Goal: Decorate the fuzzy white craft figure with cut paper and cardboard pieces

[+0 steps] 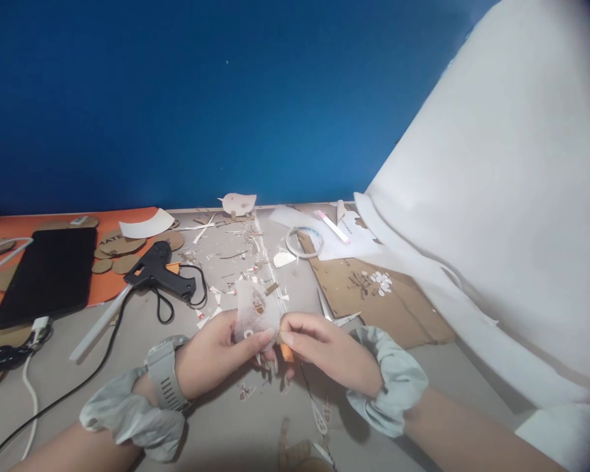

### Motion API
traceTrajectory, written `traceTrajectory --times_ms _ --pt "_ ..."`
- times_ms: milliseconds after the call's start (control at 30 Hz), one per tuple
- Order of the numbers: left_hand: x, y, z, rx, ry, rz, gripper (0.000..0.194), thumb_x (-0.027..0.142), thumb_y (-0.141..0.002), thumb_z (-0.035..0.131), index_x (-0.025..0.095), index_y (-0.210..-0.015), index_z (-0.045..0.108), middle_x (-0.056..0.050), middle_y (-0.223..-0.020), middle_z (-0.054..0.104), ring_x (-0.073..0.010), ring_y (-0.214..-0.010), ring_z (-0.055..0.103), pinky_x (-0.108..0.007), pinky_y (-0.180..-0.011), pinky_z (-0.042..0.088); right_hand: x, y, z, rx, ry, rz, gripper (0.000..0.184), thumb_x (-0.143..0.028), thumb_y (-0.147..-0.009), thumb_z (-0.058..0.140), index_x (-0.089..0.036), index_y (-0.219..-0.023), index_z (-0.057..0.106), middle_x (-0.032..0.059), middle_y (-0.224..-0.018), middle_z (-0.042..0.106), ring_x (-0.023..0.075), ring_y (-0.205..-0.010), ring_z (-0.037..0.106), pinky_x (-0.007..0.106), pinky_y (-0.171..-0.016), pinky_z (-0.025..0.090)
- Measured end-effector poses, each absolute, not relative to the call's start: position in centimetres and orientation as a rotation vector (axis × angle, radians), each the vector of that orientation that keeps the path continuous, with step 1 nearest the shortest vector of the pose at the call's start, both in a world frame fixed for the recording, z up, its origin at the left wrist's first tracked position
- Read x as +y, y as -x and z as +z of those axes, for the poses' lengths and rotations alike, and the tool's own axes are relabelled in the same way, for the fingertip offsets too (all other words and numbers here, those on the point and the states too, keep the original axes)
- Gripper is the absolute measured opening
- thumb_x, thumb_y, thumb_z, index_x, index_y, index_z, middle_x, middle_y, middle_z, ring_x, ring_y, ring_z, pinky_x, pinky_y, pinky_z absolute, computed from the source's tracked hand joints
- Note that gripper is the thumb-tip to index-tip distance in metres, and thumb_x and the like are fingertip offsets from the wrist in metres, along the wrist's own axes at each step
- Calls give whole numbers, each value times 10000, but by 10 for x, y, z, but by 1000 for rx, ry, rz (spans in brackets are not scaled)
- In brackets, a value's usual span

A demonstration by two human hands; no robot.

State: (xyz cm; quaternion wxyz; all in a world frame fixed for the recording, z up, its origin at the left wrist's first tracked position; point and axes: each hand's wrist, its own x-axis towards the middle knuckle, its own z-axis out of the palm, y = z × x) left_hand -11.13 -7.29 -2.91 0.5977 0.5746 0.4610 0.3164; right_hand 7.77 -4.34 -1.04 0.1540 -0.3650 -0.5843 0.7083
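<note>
A pale, thin cutout (255,318) with a small brown printed patch is pinched between the thumb and fingers of my left hand (226,344). My right hand (319,344) is closed at the cutout's right edge, thumb and forefinger together. A small orange piece (286,353) sticks out below the right thumb; its kind is unclear. Just right of this hand lie scissors (347,320), partly hidden. Beyond the hands, paper scraps (236,246) litter the table. A pale bird cutout (239,204) stands near the wall.
At the left are a black glue gun (164,272) with its glue stick and cord, a black tablet (49,275) and cardboard discs (122,244). To the right lie a tape roll (303,242), a pink-and-white pen (333,227), a cardboard sheet (403,308) and a large white sheet (511,164).
</note>
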Motion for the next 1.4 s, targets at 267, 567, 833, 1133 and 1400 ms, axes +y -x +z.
traceTrajectory --times_ms 267,567,833,1133,1400 --pt "-72 111 -27 1098 -1416 702 294 347 -870 515 131 -703 623 -16 -645 660 -114 -601 597 -200 -593 472 -41 -79 -11 -1750 1064 1997 230 -249 -901 430 -179 -683 450 9 -766 594 122 -644 596 279 -611 516" --pt "-73 112 -27 1100 -1462 690 310 351 -879 497 137 -690 619 -13 -630 665 -113 -578 601 -199 -584 469 -43 -78 -8 -1768 1053 1992 238 -274 -906 426 -177 -691 451 13 -769 571 133 -685 596 296 -633 520" --pt "-72 112 -27 1093 -1451 709 305 341 -873 510 138 -673 618 3 -602 638 -93 -546 563 -186 -567 449 -43 -78 -8 -1765 1073 1983 246 -295 -910 431 -175 -697 457 -2 -752 532 128 -674 590 297 -645 519" --pt "-73 109 -26 1112 -1339 745 314 360 -857 519 122 -679 621 -15 -604 624 -106 -546 562 -213 -566 471 -46 -76 -9 -1933 1170 1602 239 -320 -926 425 -182 -749 508 4 -769 570 130 -710 564 262 -672 472" --pt "-72 110 -25 1110 -1311 768 349 415 -836 541 122 -667 628 -41 -626 647 -137 -589 600 -249 -596 502 -47 -77 -13 -2027 1130 1480 250 -337 -945 383 -195 -782 509 1 -762 548 139 -728 531 265 -695 433"
